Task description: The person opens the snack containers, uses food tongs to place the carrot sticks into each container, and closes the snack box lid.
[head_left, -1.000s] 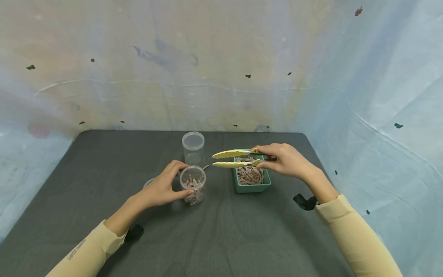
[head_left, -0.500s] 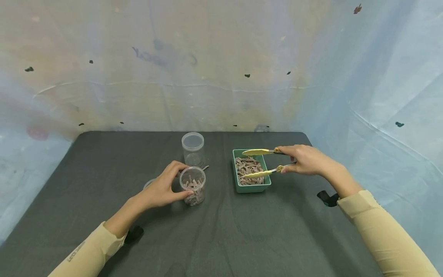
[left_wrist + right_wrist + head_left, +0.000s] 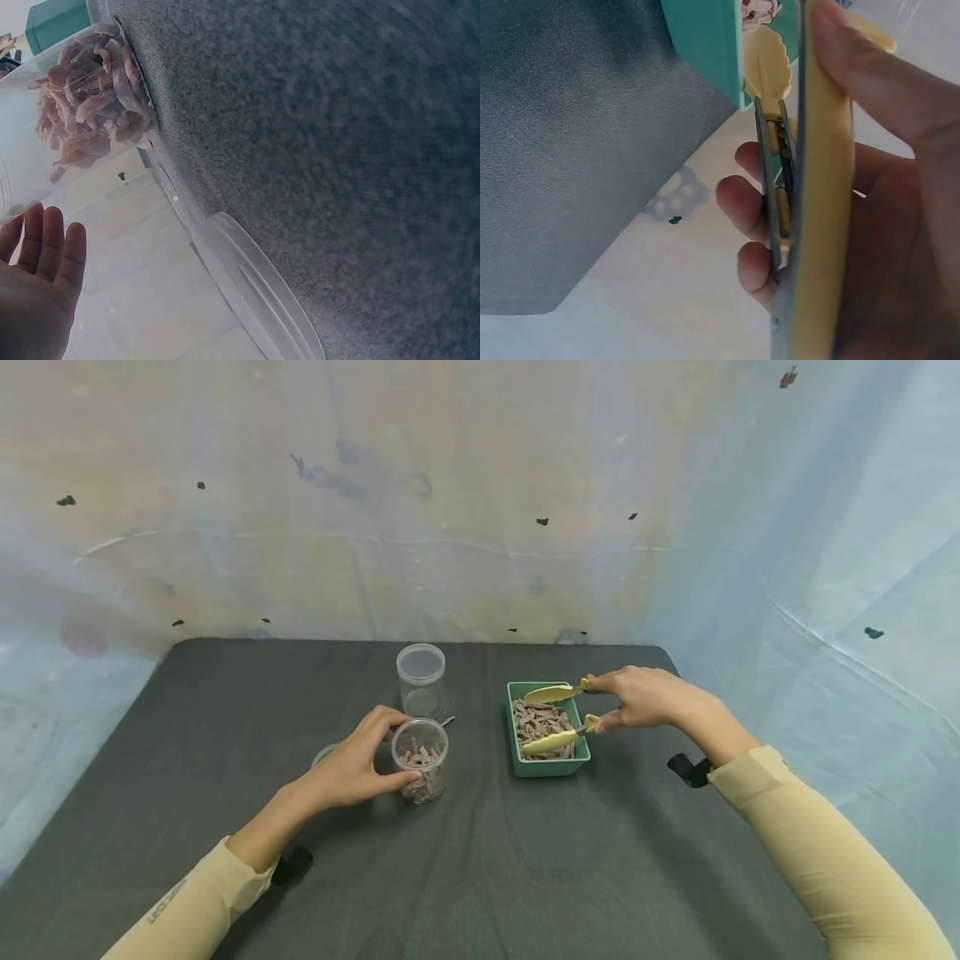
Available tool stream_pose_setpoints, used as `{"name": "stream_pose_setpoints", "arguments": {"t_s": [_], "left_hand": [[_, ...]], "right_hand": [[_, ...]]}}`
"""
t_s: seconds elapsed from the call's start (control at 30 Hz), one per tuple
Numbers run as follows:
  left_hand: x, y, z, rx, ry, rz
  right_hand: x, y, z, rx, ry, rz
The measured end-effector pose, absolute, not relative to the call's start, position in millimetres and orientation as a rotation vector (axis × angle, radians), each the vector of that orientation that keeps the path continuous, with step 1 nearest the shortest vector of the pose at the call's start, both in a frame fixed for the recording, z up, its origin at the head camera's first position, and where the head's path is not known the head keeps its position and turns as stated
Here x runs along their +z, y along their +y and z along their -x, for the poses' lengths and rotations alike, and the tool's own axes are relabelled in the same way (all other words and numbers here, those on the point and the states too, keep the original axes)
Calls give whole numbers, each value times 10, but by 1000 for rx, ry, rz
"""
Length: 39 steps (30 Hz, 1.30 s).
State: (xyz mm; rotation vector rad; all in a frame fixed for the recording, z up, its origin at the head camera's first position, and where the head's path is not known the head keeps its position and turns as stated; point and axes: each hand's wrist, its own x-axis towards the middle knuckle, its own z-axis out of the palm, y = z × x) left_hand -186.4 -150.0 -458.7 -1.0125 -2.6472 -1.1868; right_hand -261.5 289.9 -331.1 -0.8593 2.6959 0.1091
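Note:
My left hand holds a clear plastic jar upright on the table, thumb on the near side and fingers at the far side. Brownish-grey strips fill its lower part. My right hand grips a pair of yellow-tipped tongs, spread apart. Their tips reach over a green rectangular container of similar strips, the nearer tip down among them. In the right wrist view the tongs' yellow handle lies between thumb and fingers.
Behind the held jar stands another clear jar with a lid on it. One loose strip lies beside that jar. A clear round lid rests left of the held jar, partly behind my left hand. Plastic sheeting hangs behind the table.
My right hand has carried the tongs from near the jar rightward to the green container, spread them and lowered them toward the strips. My left hand has stayed on the jar.

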Motion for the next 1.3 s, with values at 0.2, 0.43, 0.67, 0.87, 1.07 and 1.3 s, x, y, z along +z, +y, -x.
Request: {"name": "stream_pose_setpoints", "arguments": {"t_s": [0.2, 0.43, 0.67, 0.87, 1.07, 1.3], "left_hand": [[-4572, -1479, 1847, -1189, -2653, 1017], [-4546, -1480, 1843, -1190, -2675, 1003], [-4568, -1472, 1857, -1183, -2656, 1020], [-4567, -1476, 1851, -1181, -2653, 1018], [-4558, -1467, 1850, -1189, -2669, 1007], [-4560, -1457, 1845, -1221, -2678, 1015]], "right_hand": [[-3295, 2865, 2749, 49, 2589, 813], [-3284, 2760, 2857, 77, 2555, 800], [-3362, 2810, 2818, 90, 2560, 783], [-3359, 2812, 2824, 85, 2575, 818], [-3353, 2860, 2808, 74, 2611, 840], [-3360, 2938, 2766, 1, 2658, 910]]}}
